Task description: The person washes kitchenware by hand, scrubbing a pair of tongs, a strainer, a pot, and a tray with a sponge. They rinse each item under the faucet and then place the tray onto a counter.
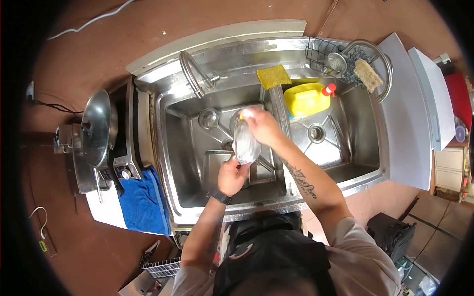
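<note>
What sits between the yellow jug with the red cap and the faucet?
Head view: a yellow sponge draped on the sink divider, between the yellow plastic jug and the curved steel faucet.

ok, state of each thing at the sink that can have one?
left hand: gripping the lower end of the glass
right hand: on the glass's upper end
glass: held tilted over the left basin, off the bottom
faucet: no water visible
yellow jug: lying in the right basin, red cap on
yellow sponge: resting on the divider
pot lid: on the pot, shut
blue towel: spread flat
</note>
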{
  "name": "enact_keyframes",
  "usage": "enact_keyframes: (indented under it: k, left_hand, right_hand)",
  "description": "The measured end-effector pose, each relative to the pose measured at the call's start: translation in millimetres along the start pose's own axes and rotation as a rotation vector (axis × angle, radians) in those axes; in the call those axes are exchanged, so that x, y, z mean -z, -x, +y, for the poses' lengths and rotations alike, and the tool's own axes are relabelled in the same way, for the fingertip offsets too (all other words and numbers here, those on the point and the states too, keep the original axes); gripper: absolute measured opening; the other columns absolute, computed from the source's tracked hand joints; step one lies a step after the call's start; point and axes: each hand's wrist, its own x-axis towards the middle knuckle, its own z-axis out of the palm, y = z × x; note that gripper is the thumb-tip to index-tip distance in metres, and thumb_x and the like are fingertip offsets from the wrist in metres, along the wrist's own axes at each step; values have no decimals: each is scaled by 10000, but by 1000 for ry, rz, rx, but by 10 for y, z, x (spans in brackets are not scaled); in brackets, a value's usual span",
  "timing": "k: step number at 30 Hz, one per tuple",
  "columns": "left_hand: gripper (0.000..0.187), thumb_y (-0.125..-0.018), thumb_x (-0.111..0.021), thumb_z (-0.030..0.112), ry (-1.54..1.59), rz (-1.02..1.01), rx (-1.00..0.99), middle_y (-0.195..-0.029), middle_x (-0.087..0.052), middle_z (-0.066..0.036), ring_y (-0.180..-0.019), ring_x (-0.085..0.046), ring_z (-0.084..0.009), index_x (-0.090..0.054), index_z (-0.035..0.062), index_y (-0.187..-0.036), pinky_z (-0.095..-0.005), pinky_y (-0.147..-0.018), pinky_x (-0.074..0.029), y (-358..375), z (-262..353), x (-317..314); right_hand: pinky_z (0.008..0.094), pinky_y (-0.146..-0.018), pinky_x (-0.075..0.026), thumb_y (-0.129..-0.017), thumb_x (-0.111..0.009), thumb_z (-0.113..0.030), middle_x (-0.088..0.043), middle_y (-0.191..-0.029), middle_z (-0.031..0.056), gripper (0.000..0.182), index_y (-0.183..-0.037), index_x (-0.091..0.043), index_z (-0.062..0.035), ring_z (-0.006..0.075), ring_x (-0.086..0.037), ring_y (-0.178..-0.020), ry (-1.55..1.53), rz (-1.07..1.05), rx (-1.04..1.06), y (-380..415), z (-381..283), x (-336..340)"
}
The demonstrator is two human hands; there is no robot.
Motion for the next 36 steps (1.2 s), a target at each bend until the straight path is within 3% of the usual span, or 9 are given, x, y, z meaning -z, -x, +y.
enact_keyframes:
  k: [2,4,5,10,13,20,24,28,36]
  left_hand:
    - [113,-876,-623,88,-8,1,39,-675,-668,-86,-580,-649,-163,-645,-20,-901,-294,-571,-497,-129,5,84]
    - [106,-871,-624,84,-254,166,-476,-637,-660,-96,-578,-657,-187,-639,-15,-905,-311,-571,-505,-200,-101,158]
    - [103,-856,-629,61,-307,-112,-129,-629,-659,-112,-574,-663,-201,-629,-8,-933,-314,-571,-514,-129,-138,257]
    - [105,-836,-652,25,-229,-116,-99,-626,-658,-110,-557,-667,-171,-598,-25,-911,-294,-540,-512,60,209,326]
    - [157,-865,-628,3,75,-44,-94,-727,-670,-83,-599,-674,-141,-567,-32,-1005,-283,-533,-524,130,87,421]
    - [197,-912,-512,-38,861,342,3,-860,-666,-108,-600,-634,-142,-520,-9,-1107,-263,-539,-533,-140,2,129]
    - [238,-957,-524,48,973,387,65,-1020,-632,-17,-805,-576,-99,-528,48,-1195,-201,-647,-431,-232,-268,-212]
    - [416,-1024,-428,327,1449,339,42,-1332,-542,-95,-1203,-519,-242,-479,55,-1334,-418,-1006,-413,-361,15,17]
    - [445,-1041,-298,299,1431,536,308,-1391,-499,-132,-1273,-475,-300,-456,36,-1365,-473,-1092,-359,-559,-296,179]
  right_hand:
    - [473,-1101,-358,-862,-589,-197,-563,-1286,127,254,-1096,-642,-114,360,-450,-1296,335,246,701,116,-12,-203]
    - [449,-1086,-380,-790,-635,-212,-565,-1292,98,202,-973,-653,-130,350,-436,-1307,477,166,964,435,-332,-264]
    - [447,-1035,-419,-805,-637,-247,-601,-1226,97,186,-950,-661,-132,346,-500,-1229,533,133,921,365,-306,-164]
    - [423,-723,-538,-915,-593,-372,-670,-962,125,298,-944,-696,-94,329,-665,-840,503,-294,263,-184,-320,308]
    - [428,-774,-549,-908,-641,-395,-675,-997,109,412,-1134,-619,-51,231,-668,-831,-699,-81,-309,-232,209,139]
    - [421,-694,-567,-952,-592,-370,-649,-1012,100,373,-1166,-569,-65,254,-665,-841,-1802,-16,-447,405,12,-570]
    - [386,-666,-556,-952,-595,-363,-649,-1001,90,378,-1160,-568,-48,234,-656,-790,-1627,317,-291,528,-251,-513]
    - [326,-728,-536,-930,-626,-297,-670,-926,71,420,-1192,-545,20,179,-664,-785,-1219,290,-251,445,-117,-331]
    - [479,-754,-512,-896,-601,-226,-652,-893,267,435,-1238,-455,-1,435,-638,-864,12,96,165,771,119,-730]
